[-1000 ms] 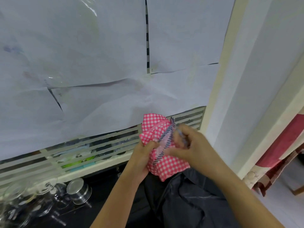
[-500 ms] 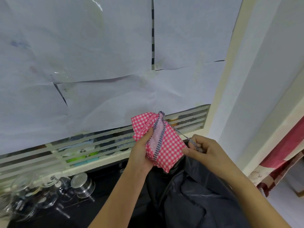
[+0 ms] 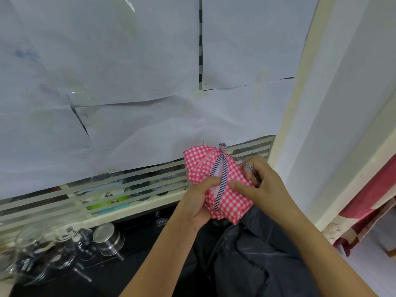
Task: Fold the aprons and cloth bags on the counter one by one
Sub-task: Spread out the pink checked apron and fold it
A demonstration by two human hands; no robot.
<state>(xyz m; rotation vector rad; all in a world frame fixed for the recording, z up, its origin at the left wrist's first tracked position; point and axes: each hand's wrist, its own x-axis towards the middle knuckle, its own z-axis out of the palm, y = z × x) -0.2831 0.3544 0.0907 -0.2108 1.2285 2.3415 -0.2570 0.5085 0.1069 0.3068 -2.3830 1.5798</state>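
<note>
A pink and white checked cloth bundle (image 3: pixel 233 202), folded small and wrapped by a navy striped strap (image 3: pixel 222 179), is held in the air above the counter. My left hand (image 3: pixel 199 196) grips its left side, thumb across the front. My right hand (image 3: pixel 259 185) rests against the bundle's right side and pinches the thin striped strap end (image 3: pixel 248 167) between its fingers. Below the hands a dark, shiny cloth (image 3: pixel 252 258) lies crumpled on the black counter (image 3: pixel 137 249).
Several clear glasses (image 3: pixel 42 249) and a steel lidded tin (image 3: pixel 108 237) stand at the counter's left. A window covered with white paper sheets (image 3: pixel 128 82) is directly behind. A white door frame (image 3: pixel 304 103) and red cloth (image 3: pixel 377 200) are on the right.
My right hand, which had pulled the strap end out to the right, has come back against the bundle. The bundle has shifted slightly right and is held more upright.
</note>
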